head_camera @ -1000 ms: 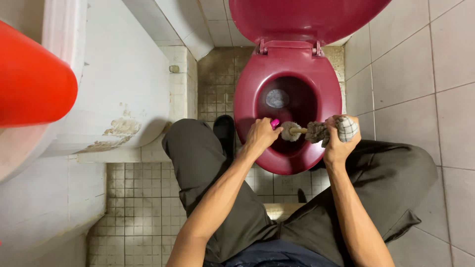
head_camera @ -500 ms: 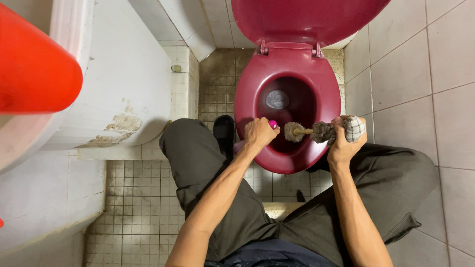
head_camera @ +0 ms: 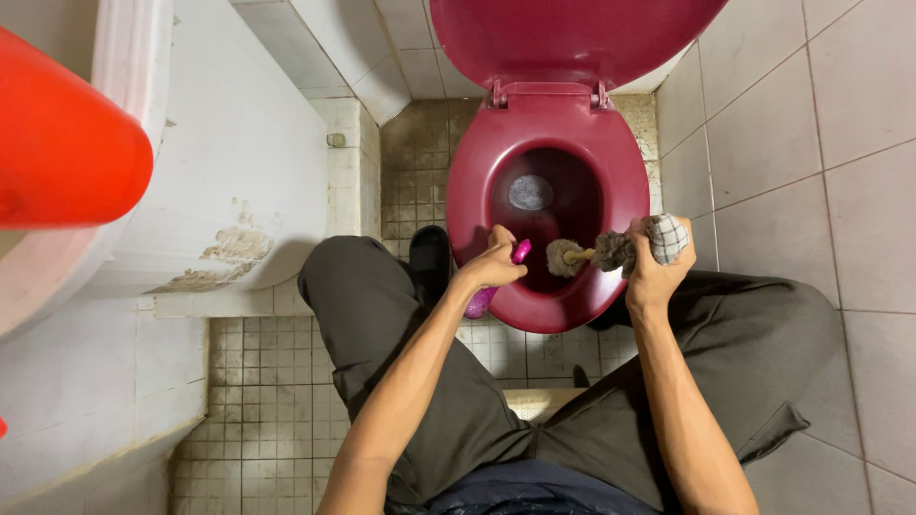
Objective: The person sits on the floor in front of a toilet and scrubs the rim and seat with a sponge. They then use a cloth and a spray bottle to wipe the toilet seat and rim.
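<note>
Hands first: the left hand point(head_camera: 491, 269) is closed around a pink bottle point(head_camera: 496, 282) at the near rim of the dark red toilet seat point(head_camera: 472, 172), fingers wrapped over its upper part, the lower end poking out below the fist. The bottle looks like light, smooth plastic, probably slippery if wet, so a full wrap round the body seems the safest hold. Just right of that grip, the right hand point(head_camera: 654, 272) is clenched on a checked rag point(head_camera: 660, 236) bunched round the end of a toilet brush point(head_camera: 571, 256); the bristle head hangs over the bowl between the two hands. The brush handle should be stiff and light, the bristles springy, the rag soft and apt to slide on the handle unless squeezed hard. Beyond both grips the bowl opens with water at its bottom, and past it the raised lid point(head_camera: 572, 38). Room is tight: a tiled wall point(head_camera: 821, 124) stands close outside the right hand, a white ledge point(head_camera: 239, 210) further off left of the left hand, knees below.
</note>
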